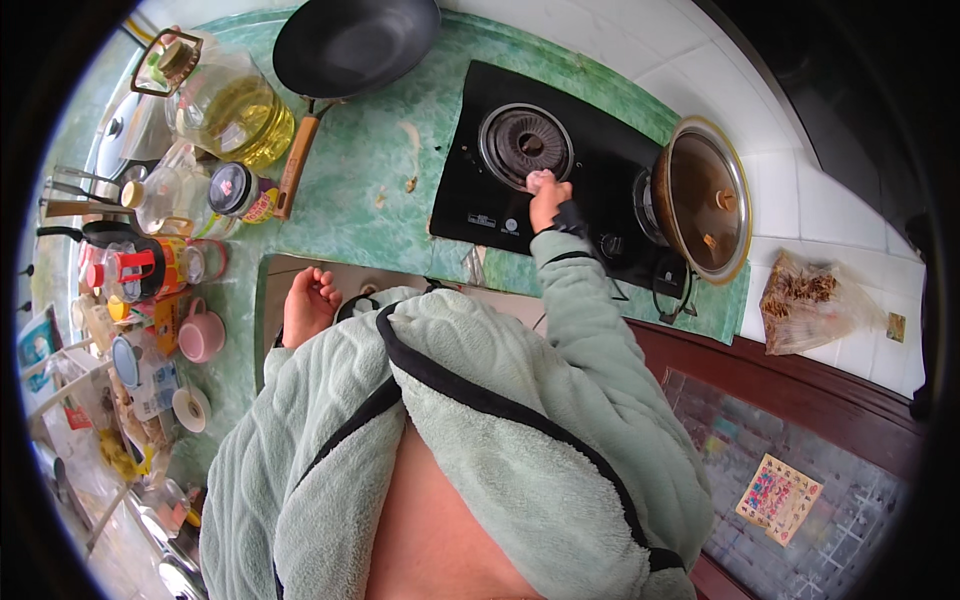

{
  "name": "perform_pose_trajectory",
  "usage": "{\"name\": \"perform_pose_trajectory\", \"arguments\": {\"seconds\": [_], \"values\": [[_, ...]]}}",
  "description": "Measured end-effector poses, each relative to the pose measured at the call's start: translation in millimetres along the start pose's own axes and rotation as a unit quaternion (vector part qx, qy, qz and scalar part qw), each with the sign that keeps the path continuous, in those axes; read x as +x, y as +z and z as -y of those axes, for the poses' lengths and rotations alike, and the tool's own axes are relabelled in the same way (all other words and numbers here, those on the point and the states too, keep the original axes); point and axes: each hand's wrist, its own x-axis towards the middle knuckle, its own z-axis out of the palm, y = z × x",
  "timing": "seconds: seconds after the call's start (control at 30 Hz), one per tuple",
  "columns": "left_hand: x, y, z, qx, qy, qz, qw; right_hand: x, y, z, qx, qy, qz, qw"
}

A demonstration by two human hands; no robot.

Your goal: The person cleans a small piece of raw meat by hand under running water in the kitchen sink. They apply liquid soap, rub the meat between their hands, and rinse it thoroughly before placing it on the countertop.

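Observation:
My right hand (550, 206) reaches over the black glass gas hob (480, 161), fingers closed on a small crumpled pinkish-white wad (538, 180), perhaps a cloth or paper. The wad is at the near rim of the left burner (526, 144), whose ring and ribbed cap look dark brown. Down by the counter's front edge, my left hand (306, 306) hangs palm up with loosely curled fingers. Nothing shows in it. A lidded pan (664, 202) with a glass lid (705, 195) sits on the right burner.
A black wok (356, 45) with a wooden handle (298, 165) rests on the green marbled counter (360, 161), near food scraps (411, 184). Leftward stand an oil jug (232, 112), a dark-lidded jar (232, 187), several bottles and a pink mug (201, 330). A plastic bag (814, 304) hangs at right.

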Motion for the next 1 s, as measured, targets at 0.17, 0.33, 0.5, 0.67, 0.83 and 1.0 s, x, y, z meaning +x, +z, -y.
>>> {"name": "perform_pose_trajectory", "arguments": {"seconds": [0.17, 0.33, 0.5, 0.67, 0.83, 1.0], "values": [[-13, -5, -1, 0.015, 0.016, -0.02, 1.0, -31, 66, -24, -0.391, -0.362, 0.061, 0.844], [-16, 0, -3, 0.018, 0.004, -0.039, 0.999, -65, 172, 2, 0.023, -0.121, 0.042, 0.992], [-17, 4, -7, 0.027, 0.03, -0.003, 0.999, -102, 163, 10, -0.132, -0.191, 0.153, 0.96], [-24, -4, 5, 0.002, 0.029, -0.025, 0.999, -60, 98, 34, -0.353, -0.36, 0.074, 0.86], [-22, -2, 12, -0.003, 0.029, -0.055, 0.998, -45, 66, 29, -0.563, -0.367, 0.156, 0.724], [-20, 3, 15, -0.004, 0.02, -0.031, 0.999, -36, 19, 36, -0.574, -0.401, 0.202, 0.685]]}}
